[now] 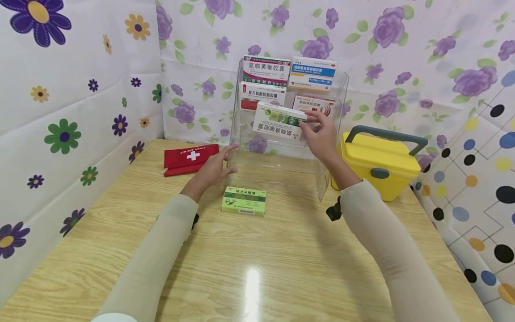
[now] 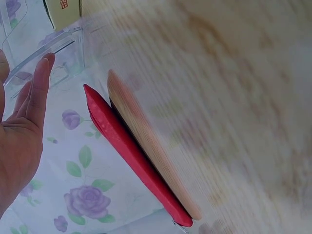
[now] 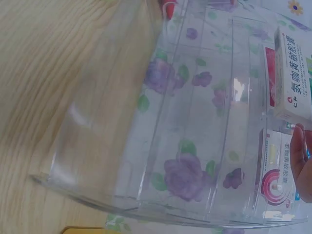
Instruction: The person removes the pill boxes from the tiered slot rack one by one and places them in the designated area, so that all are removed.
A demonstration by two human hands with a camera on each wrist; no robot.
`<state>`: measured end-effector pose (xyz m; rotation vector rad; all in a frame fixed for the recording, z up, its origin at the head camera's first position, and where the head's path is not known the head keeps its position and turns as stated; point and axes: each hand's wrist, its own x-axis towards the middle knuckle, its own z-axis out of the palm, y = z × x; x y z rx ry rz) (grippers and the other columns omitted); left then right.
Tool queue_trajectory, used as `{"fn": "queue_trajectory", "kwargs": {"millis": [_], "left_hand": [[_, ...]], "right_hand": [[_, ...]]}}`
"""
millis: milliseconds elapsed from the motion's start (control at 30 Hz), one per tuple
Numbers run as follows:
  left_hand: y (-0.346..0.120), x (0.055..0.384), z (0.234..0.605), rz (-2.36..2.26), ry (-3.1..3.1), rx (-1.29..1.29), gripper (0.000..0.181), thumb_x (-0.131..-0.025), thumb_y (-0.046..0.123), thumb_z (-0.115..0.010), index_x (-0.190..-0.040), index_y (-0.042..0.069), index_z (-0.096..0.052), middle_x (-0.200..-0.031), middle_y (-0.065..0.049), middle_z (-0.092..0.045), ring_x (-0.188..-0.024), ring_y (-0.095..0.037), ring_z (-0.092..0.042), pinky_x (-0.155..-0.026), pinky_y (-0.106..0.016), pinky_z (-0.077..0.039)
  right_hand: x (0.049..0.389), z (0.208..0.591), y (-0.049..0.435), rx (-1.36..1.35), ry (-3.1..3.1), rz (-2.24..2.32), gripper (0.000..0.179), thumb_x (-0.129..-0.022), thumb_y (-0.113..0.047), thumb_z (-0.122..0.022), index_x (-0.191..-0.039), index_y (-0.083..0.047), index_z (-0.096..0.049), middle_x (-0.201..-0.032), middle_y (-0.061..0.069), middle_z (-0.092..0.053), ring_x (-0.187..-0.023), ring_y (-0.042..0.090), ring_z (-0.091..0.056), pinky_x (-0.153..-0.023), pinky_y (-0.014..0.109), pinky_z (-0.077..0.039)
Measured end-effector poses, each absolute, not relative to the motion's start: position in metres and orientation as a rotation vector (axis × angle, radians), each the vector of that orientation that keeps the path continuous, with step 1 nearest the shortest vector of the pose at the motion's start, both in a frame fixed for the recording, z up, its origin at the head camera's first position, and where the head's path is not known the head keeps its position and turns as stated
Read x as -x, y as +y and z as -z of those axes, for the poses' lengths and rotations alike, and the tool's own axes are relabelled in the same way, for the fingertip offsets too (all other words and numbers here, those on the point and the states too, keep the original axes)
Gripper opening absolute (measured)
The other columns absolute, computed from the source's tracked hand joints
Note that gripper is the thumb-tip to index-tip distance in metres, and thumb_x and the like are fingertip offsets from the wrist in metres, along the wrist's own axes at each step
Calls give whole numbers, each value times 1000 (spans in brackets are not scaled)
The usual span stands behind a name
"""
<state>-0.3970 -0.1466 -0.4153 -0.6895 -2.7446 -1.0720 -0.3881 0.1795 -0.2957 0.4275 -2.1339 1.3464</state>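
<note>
My right hand (image 1: 322, 137) pinches one end of a white and green medicine box (image 1: 278, 121), held in front of the clear acrylic display rack (image 1: 277, 166). The print on this box appears upside down in the head view; the right wrist view shows its white side (image 3: 294, 80). My left hand (image 1: 212, 169) is at the rack's left side, its fingers (image 2: 39, 92) extended along the clear panel. Four boxes fill the rack's upper tiers, among them a blue, white and orange box (image 1: 313, 74) and a red and white box (image 1: 263, 96).
On the wooden table (image 1: 225, 264), a green medicine box (image 1: 243, 201) lies before the rack. A red first aid pouch (image 1: 189, 159) lies at the left, near the wall. A yellow case (image 1: 376, 167) with a grey handle stands close to the rack's right side.
</note>
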Motion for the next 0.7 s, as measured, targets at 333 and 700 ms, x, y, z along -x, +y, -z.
{"fn": "queue_trajectory", "kwargs": {"millis": [333, 700], "left_hand": [[-146, 396, 416, 1082, -2738, 675, 82, -90, 20, -74, -156, 34, -26, -127, -22, -58, -60, -22, -51, -71, -39, -50], [-147, 397, 415, 1085, -2743, 722, 81, -93, 20, -71, -157, 30, -23, -127, -23, -56, -50, -19, -41, -63, -36, -49]], "right_hand": [[359, 327, 198, -483, -2181, -1310, 33, -91, -19, -73, -121, -4, -68, -107, 13, -64, -81, 16, -60, -68, 19, -49], [314, 358, 221, -537, -2324, -1330, 31, -91, -3, -69, -121, 6, -66, -102, 24, -67, -68, 31, -62, -53, 19, -47]]}}
